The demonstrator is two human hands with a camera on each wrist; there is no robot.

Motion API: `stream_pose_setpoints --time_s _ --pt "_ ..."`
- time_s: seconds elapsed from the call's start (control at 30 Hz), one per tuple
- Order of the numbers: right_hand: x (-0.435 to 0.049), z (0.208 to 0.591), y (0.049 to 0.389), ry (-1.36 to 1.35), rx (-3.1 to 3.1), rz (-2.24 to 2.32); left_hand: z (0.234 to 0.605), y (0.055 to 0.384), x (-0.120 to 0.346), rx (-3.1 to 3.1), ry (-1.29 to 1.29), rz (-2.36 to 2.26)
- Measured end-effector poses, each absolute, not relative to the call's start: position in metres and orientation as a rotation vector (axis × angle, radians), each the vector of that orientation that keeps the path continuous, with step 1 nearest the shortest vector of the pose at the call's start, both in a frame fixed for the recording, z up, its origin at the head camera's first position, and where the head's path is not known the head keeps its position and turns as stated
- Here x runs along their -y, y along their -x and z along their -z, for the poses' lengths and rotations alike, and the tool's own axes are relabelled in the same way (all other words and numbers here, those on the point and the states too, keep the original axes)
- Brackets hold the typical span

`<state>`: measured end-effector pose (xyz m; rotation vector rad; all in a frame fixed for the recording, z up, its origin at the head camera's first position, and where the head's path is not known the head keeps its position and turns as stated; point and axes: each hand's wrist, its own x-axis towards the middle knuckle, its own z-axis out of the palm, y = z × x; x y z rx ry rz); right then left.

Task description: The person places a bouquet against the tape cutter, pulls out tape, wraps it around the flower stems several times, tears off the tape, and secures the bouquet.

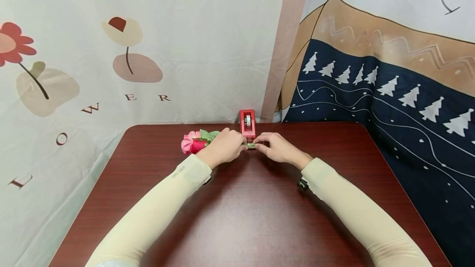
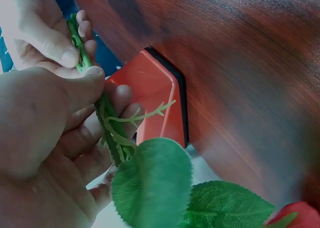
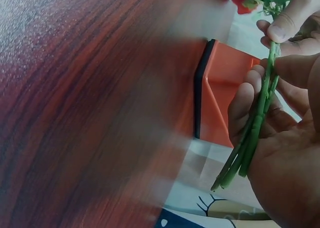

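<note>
A bunch of artificial roses (image 1: 193, 142) lies sideways over the far part of the table, pink and red blooms to the left. My left hand (image 1: 225, 146) pinches its green stems (image 2: 82, 57) between thumb and fingers, just below the leaves (image 2: 152, 183). Close beside it, my right hand (image 1: 278, 147) also pinches the stems, nearer their cut ends (image 3: 235, 170). Several stems lie together, as the right wrist view shows. Right behind the hands stands a red tape dispenser (image 1: 247, 134) with a black base, carrying a roll of tape. Whether tape is on the stems, I cannot tell.
The dark reddish wooden table (image 1: 252, 217) reaches to a pale printed curtain (image 1: 208, 52) at the back and left. At the right hangs a navy cloth (image 1: 408, 135) with white trees. The dispenser stands near the table's far edge.
</note>
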<state>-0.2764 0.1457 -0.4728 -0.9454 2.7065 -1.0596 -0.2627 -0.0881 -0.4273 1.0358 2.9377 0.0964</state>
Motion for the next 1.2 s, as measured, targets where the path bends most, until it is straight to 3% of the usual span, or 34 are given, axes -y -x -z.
stream_pose_setpoints --time_s 0.5,1.2 --pt "-0.139 0.464 0.278 0.713 -2.636 1.083 0.437 0.267 0.089 -3.065 -1.082 -0.05" --pt "-0.134 0.455 0.278 0.728 -2.681 0.935 0.434 0.264 0.089 -3.134 -1.092 -0.044"
